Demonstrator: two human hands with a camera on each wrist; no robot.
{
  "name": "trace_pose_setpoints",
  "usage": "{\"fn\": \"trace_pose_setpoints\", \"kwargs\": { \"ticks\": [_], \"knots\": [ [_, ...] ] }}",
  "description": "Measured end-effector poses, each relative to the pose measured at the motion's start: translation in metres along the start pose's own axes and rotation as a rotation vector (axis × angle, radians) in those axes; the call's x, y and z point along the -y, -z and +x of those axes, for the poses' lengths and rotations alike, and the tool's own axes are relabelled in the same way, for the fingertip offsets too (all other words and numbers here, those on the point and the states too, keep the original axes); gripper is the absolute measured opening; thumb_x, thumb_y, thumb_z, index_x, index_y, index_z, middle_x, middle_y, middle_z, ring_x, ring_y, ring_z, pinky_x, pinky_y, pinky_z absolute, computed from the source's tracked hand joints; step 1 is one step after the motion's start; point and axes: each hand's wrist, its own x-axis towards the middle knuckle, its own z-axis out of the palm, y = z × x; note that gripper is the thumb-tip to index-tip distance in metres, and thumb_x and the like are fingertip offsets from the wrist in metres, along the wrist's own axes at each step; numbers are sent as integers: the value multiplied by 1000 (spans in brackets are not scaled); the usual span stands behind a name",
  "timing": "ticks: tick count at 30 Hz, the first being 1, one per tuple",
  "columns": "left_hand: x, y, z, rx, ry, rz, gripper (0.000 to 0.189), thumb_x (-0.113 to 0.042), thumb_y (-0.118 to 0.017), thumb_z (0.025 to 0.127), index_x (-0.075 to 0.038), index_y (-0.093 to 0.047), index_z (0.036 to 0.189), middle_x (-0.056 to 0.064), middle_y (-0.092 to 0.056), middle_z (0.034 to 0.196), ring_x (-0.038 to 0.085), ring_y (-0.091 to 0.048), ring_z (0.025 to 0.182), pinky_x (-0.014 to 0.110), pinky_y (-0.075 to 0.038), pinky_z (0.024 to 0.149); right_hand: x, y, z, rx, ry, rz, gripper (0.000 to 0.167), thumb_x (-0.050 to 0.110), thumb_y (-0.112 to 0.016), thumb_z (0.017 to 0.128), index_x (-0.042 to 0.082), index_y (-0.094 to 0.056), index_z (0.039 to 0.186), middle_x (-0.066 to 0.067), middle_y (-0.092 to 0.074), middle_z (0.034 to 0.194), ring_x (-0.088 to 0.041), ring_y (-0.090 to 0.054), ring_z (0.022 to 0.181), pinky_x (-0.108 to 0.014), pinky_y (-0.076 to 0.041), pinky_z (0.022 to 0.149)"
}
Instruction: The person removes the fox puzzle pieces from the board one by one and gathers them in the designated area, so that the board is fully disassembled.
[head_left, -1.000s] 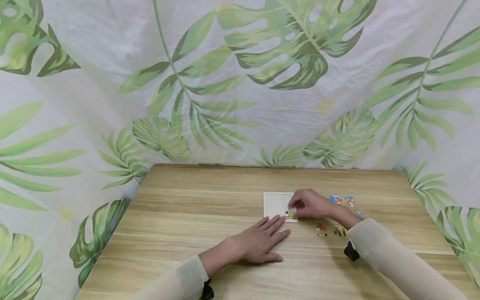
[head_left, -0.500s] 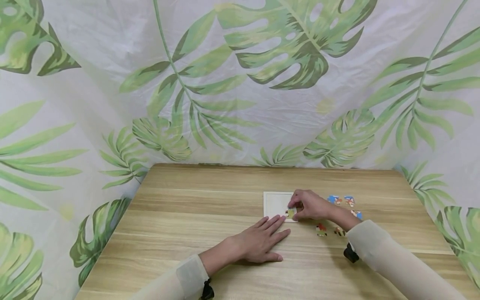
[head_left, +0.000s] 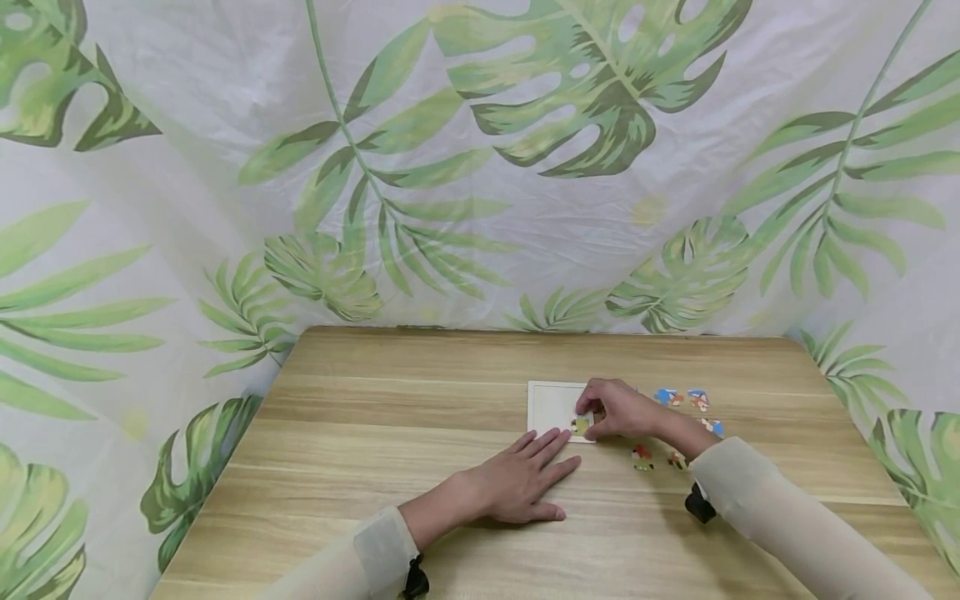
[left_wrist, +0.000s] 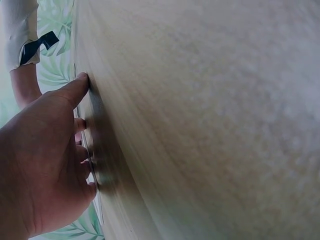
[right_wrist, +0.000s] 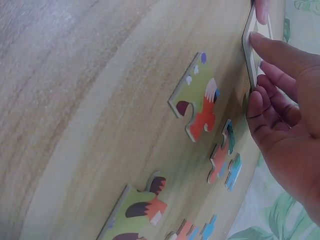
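A white square puzzle tray (head_left: 551,404) lies on the wooden table. In its lower right corner is a green jigsaw piece (head_left: 580,426), pinched between the thumb and index finger of my right hand (head_left: 622,408); part of it is hidden by those fingers. My left hand (head_left: 517,483) lies flat with its fingers spread, its fingertips on the tray's near edge. In the right wrist view, the right thumb (right_wrist: 270,47) meets the tray's rim while the other fingers curl beside it. The left wrist view shows the left hand (left_wrist: 45,160) with its fingers against the tabletop.
Several loose jigsaw pieces lie right of the tray, among them a red-and-green piece (head_left: 642,457), a fox-faced piece (head_left: 699,400) and a blue-and-orange piece (head_left: 667,397). The table's (head_left: 390,392) far edge meets a leaf-print cloth (head_left: 450,167).
The right hand's fingers have shifted slightly over the jigsaw piece in the tray's corner. The left hand stays in place.
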Motion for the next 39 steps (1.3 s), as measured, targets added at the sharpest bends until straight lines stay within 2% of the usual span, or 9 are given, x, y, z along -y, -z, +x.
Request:
{"fn": "trace_pose_setpoints", "kwargs": {
  "ticks": [8, 15, 21, 29, 39],
  "knots": [
    [1, -2, 1, 3, 5, 6, 77, -66, -36, 109, -23, -23, 171, 13, -10, 178, 25, -10, 165, 44, -19, 132, 0, 0, 1, 14, -64, 66, 32, 7, -91, 81, 3, -71, 105, -5, -66, 94, -19, -63, 84, -25, -53, 71],
    [0, -2, 1, 3, -5, 4, 77, -66, -35, 109, -23, -23, 171, 13, -10, 178, 25, -10, 165, 45, -19, 131, -4, -1, -1, 28, -97, 152, 27, 4, -88, 84, 3, -70, 104, -5, -69, 90, -12, -64, 81, -25, -56, 72],
    [-1, -2, 0, 7, -2, -5, 77, -67, -34, 109, -23, -23, 171, 12, -9, 179, 25, -9, 165, 44, -19, 132, -3, -2, -3, 16, -107, 228, 25, 1, -86, 86, 1, -68, 104, -8, -70, 90, -11, -64, 80, -25, -57, 71],
    [0, -4, 0, 12, -7, -15, 77, -66, -34, 109, -23, -22, 171, 12, -7, 179, 25, -7, 165, 45, -18, 132, -2, -2, -5, -3, -123, 273, 19, -1, -81, 90, 1, -68, 105, -4, -69, 88, -13, -64, 81, -24, -55, 71],
    [1, -4, 0, 15, -3, -32, 77, -66, -35, 109, -23, -21, 171, 12, -6, 179, 25, -6, 165, 46, -17, 132, -5, 1, -10, -62, -137, 361, 19, 1, -78, 93, -2, -68, 109, -11, -71, 95, -16, -68, 85, -23, -57, 74]
  ]
}}
